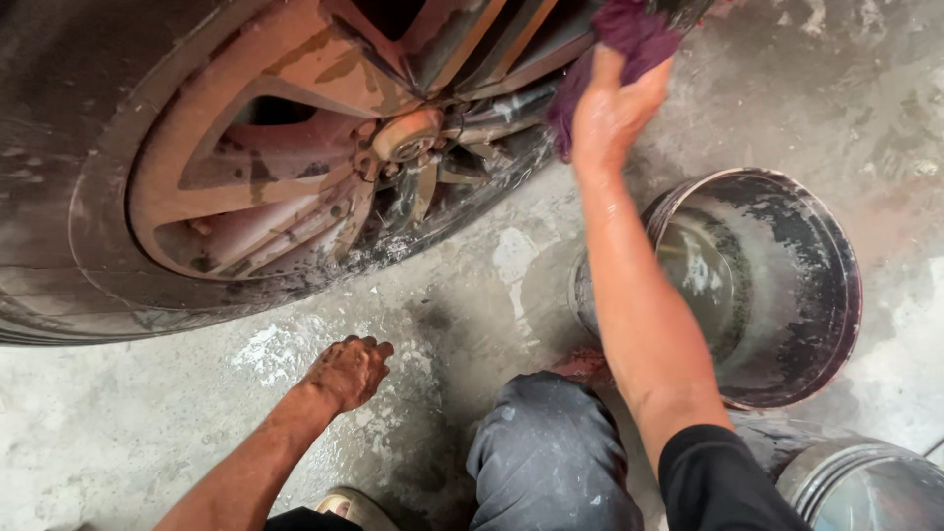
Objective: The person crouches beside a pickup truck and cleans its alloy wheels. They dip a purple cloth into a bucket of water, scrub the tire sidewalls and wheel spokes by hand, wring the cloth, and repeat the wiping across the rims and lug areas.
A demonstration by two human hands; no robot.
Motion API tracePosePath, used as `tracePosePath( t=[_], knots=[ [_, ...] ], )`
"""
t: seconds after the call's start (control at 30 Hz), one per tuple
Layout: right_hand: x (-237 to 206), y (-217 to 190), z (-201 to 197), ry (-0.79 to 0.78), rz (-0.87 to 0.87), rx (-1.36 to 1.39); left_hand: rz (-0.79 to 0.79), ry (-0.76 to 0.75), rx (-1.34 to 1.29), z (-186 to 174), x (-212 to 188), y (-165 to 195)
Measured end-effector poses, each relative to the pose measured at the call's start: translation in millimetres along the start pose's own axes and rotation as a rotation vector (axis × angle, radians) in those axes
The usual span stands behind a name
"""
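A car wheel with a dusty, reddish alloy rim (295, 147) and black tyre (59, 216) fills the upper left. My right hand (612, 110) is raised to the rim's right side and grips a purple cloth (629, 39) pressed against the spokes; the forearm is wet. My left hand (349, 369) rests knuckles-down on the wet concrete floor (118, 423) just below the tyre, fingers curled, holding nothing.
A dark, paint-flaked bucket (816, 295) with murky water stands on the floor to the right of my arm. A second metal bucket rim (855, 482) shows at the bottom right. My knee in grey trousers (551, 452) is bent between them.
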State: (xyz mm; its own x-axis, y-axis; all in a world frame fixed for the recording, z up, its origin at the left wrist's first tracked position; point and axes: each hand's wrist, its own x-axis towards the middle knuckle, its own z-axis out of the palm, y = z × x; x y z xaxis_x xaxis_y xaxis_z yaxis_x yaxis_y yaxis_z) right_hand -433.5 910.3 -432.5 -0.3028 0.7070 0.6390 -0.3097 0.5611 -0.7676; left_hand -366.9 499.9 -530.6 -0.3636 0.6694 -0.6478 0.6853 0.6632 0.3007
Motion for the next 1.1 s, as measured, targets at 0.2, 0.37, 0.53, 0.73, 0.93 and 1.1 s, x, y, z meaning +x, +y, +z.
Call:
tracePosePath(
  t=[0.2,0.37,0.53,0.73,0.93,1.1],
  knots=[
    [-104.0,-32.2,36.7,-0.272,0.202,0.265,0.015,0.088,-0.236,5.5,13.5,13.8],
    [-101.4,-79.0,47.4,-0.358,0.157,0.129,0.058,0.117,-0.09,8.6,12.9,6.9],
    [-71.3,-85.8,32.3,-0.27,0.172,0.183,0.006,0.138,-0.164,18.1,7.5,-9.4],
    [-28.8,-67.0,13.2,-0.113,-0.021,0.116,0.043,0.069,-0.043,20.0,10.2,-17.0],
    [-35.9,-63.7,28.8,0.014,-0.489,-0.425,0.034,0.077,-0.111,11.5,11.9,-11.5],
    [-48.6,-66.6,21.4,-0.38,-0.062,-0.336,0.061,0.061,0.002,12.0,17.2,-12.8]
  ],
)
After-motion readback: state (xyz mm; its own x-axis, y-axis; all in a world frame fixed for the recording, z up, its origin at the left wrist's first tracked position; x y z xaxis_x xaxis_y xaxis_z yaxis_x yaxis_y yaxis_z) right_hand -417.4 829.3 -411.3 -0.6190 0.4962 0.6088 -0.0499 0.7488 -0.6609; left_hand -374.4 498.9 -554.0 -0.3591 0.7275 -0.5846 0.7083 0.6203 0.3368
